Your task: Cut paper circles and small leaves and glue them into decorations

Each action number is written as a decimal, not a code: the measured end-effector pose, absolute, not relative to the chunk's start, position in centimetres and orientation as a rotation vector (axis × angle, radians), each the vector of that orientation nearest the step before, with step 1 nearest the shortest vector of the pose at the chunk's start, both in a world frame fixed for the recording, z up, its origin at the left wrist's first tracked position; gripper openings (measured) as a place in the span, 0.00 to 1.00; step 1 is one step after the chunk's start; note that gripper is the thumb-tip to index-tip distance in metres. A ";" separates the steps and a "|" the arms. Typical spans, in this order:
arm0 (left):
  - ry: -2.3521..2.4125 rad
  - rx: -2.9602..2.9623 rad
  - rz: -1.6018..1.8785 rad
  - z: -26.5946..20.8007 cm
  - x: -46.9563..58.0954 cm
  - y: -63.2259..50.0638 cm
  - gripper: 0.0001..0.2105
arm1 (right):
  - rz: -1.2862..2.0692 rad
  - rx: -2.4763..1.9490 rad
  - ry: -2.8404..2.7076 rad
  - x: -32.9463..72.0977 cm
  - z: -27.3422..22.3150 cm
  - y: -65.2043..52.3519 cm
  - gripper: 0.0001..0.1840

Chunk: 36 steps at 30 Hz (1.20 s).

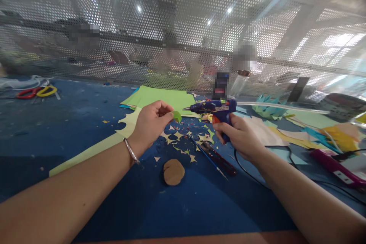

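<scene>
Between the thumb and fingers of my left hand (pixel 151 122) is a small green paper piece (pixel 177 116) with a rounded edge. My right hand (pixel 241 133) is wrapped round the handle of a blue hot glue gun (pixel 213 107), its nozzle pointing left toward the green paper and a little apart from it. A glue stick (pixel 283 106) runs out of the gun's back end. On the table below lies a round brown disc (pixel 174 172). Paper scraps (pixel 178 135) are scattered under both hands, beside dark-handled pliers (pixel 219 156) and a thin blue stick (pixel 208 156).
Green paper sheets (pixel 162 97) are stacked behind my left hand. Red and yellow scissors (pixel 37 91) lie far left. To the right are coloured papers (pixel 303 133), a teal folded-paper piece (pixel 268 107) and a magenta power strip (pixel 337 166) with cords. A perforated metal panel (pixel 183 26) rises behind the table.
</scene>
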State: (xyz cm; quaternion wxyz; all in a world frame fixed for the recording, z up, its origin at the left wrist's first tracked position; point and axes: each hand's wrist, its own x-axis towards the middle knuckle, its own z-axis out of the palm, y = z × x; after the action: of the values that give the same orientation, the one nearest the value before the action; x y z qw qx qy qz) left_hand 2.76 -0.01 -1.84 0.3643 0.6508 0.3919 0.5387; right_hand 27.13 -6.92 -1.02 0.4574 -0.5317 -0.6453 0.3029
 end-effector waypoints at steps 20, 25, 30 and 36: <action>1.076 1.781 1.259 -1.6 2.7 -0.6 0.03 | 0.131 -1.567 -1.973 26.7 -0.6 -7.3 0.19; 1.089 1.794 1.247 -1.5 2.7 -0.6 0.03 | 0.020 -1.548 -2.005 26.5 -0.5 -7.4 0.17; 1.087 1.812 1.234 -1.6 2.7 -0.5 0.04 | -0.024 -1.558 -2.035 26.5 -0.5 -7.5 0.16; 1.108 1.818 1.216 -1.6 2.7 -0.4 0.05 | -0.033 -1.579 -2.041 26.4 -0.5 -7.5 0.15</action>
State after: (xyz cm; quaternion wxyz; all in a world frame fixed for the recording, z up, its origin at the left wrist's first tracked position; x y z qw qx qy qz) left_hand 2.67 -0.40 -1.56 0.3382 0.6977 0.4252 0.4668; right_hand 26.45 -7.54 -0.46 0.2767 -0.5880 -0.7599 -0.0124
